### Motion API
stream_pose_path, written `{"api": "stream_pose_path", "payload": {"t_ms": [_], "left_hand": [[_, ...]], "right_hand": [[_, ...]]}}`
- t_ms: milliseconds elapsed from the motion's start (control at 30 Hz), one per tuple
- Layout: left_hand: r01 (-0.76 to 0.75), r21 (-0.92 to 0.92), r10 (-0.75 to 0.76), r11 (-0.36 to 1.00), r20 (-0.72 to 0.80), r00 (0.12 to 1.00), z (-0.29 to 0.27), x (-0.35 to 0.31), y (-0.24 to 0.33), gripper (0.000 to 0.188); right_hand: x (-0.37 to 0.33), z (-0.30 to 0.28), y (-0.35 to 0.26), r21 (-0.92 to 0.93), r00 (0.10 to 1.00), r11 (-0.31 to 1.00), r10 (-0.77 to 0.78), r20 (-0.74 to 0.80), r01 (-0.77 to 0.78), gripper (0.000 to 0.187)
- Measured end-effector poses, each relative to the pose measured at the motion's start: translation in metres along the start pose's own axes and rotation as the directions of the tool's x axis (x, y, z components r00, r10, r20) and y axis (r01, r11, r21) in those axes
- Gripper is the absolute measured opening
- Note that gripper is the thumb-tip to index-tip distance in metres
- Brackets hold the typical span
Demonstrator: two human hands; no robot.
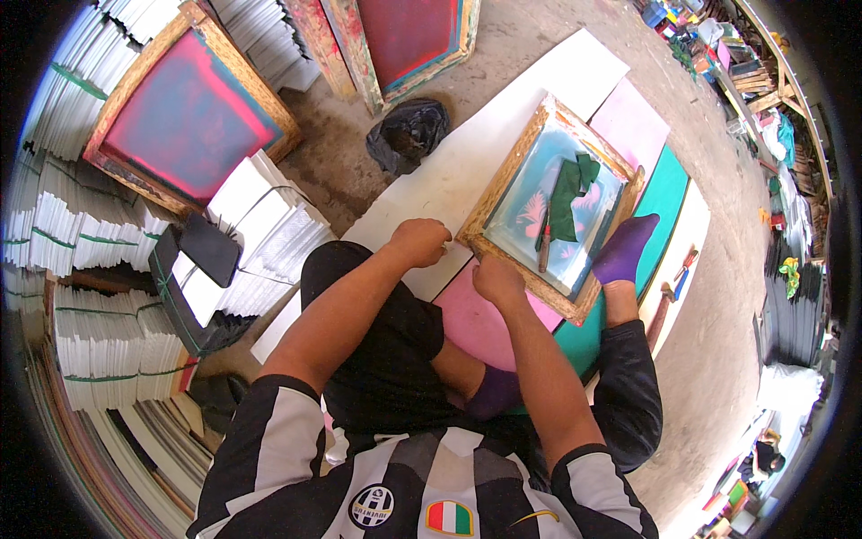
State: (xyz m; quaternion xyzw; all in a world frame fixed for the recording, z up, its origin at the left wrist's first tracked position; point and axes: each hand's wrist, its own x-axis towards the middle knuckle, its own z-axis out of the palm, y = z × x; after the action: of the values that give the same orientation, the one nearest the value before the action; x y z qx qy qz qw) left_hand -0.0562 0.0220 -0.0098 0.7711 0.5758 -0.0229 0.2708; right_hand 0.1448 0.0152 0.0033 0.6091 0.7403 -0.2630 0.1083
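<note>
A wooden screen-printing frame with a pale blue mesh and pink leaf shapes lies tilted before me. On its mesh rest a dark green cloth and a slim tool with a brown handle. My left hand is closed in a pinch just left of the frame's near corner; whatever is between its fingertips is too small to name. Over the frame's near edge, my right hand is closed, its fingertips turned away from view. A foot in a purple sock is against the frame's right side.
White, pink and green sheets lie under the frame, with a hammer at right. A black plastic bag sits on the floor beyond. More printing frames lean at the back, and tied paper stacks line the left.
</note>
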Motion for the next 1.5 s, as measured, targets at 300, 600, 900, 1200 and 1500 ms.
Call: {"api": "stream_pose_path", "payload": {"t_ms": [300,600,900,1200,1500], "left_hand": [[0.031,0.032,-0.035,0.999,0.127,0.991,-0.001,0.005,-0.002,0.032],[0.029,-0.041,-0.025,0.999,0.093,0.995,-0.002,0.002,-0.002,0.029],[0.028,-0.059,-0.023,0.998,0.083,0.996,-0.007,0.002,0.002,0.027],[-0.016,-0.031,0.016,0.999,0.017,1.0,-0.004,-0.001,0.005,0.03],[-0.005,-0.049,0.007,0.999,0.056,0.998,-0.008,-0.002,0.005,0.03]], "right_hand": [[-0.008,0.013,-0.004,0.193,0.996,0.977,0.091,-0.013,-0.087,0.035],[-0.011,0.041,-0.007,0.322,0.974,0.933,0.205,-0.099,-0.163,0.036],[-0.009,0.058,-0.002,0.294,0.971,0.949,0.171,-0.168,-0.117,0.034],[-0.011,0.034,-0.008,0.233,0.988,0.968,0.117,-0.099,-0.091,0.034],[-0.004,-0.001,-0.018,0.025,0.995,0.995,0.092,0.027,-0.092,0.035]]}}
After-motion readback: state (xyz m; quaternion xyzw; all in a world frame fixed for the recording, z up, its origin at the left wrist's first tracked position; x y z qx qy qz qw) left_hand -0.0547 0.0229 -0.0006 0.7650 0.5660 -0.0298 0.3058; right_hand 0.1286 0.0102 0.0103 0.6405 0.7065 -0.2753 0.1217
